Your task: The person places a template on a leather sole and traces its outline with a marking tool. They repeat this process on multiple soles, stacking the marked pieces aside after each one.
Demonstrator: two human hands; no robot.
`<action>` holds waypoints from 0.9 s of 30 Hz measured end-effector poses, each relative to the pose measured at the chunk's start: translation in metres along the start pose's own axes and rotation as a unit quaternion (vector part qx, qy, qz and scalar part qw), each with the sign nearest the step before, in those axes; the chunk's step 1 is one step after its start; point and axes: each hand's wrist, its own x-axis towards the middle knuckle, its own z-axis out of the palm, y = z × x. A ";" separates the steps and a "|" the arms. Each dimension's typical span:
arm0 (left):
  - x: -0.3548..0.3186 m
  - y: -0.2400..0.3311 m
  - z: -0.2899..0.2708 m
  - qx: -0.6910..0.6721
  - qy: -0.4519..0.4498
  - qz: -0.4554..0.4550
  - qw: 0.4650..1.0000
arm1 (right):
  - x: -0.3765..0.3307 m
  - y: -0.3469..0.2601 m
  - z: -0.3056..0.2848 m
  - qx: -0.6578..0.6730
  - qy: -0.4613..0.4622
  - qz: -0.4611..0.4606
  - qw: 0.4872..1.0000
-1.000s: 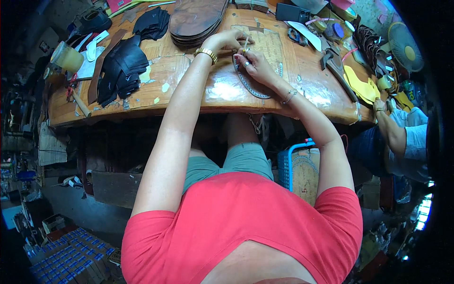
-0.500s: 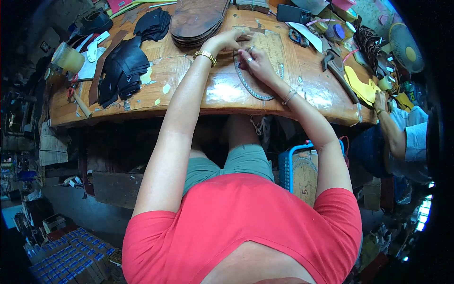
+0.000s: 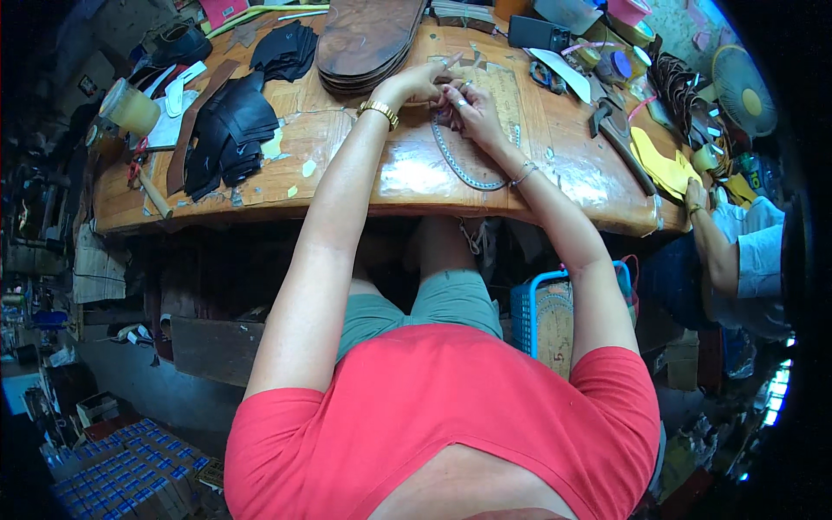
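Note:
A tan board (image 3: pixel 501 94) shaped like a shoe sole lies on the wooden table, with faint writing on it. Its curved near edge carries a pale dotted border (image 3: pixel 457 168). Over the board's left part, my left hand (image 3: pixel 422 84) reaches in, thumb and fingers bent toward the other hand, index finger stretched forward. My right hand (image 3: pixel 477 113) meets it there, its fingers curled into a pinch. Whatever sits between the fingertips is too small and hidden to name. A stack of brown sole-shaped leather pieces (image 3: pixel 362 39) lies just beyond my left hand.
Black leather pieces (image 3: pixel 230 130) lie on the left, near a jar (image 3: pixel 128 106) and a wooden-handled tool (image 3: pixel 154 192). A hammer (image 3: pixel 624 147), white pieces (image 3: pixel 563 74) and jars are to the right. Another person's hand (image 3: pixel 696 192) touches yellow pieces (image 3: pixel 663 165).
My right hand has shifted slightly right and down, and its fingers are more tightly curled. The left hand stays close beside it. The view has tilted slightly.

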 end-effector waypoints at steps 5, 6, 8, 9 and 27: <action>-0.008 0.000 -0.003 -0.050 0.003 0.009 0.999 | -0.004 -0.001 0.003 -0.046 -0.013 -0.077 0.996; -0.007 -0.002 -0.002 -0.061 0.001 0.025 0.998 | -0.005 -0.001 0.003 -0.047 -0.012 -0.057 0.997; -0.005 -0.006 -0.001 -0.082 -0.004 0.056 0.995 | -0.006 -0.003 0.002 -0.050 -0.010 -0.015 0.999; -0.004 -0.007 -0.002 -0.066 -0.009 0.049 0.997 | -0.007 -0.003 0.003 -0.117 -0.015 -0.070 0.991; -0.004 -0.009 -0.003 0.017 0.001 0.037 0.999 | -0.001 0.002 0.000 -0.065 0.009 0.004 0.998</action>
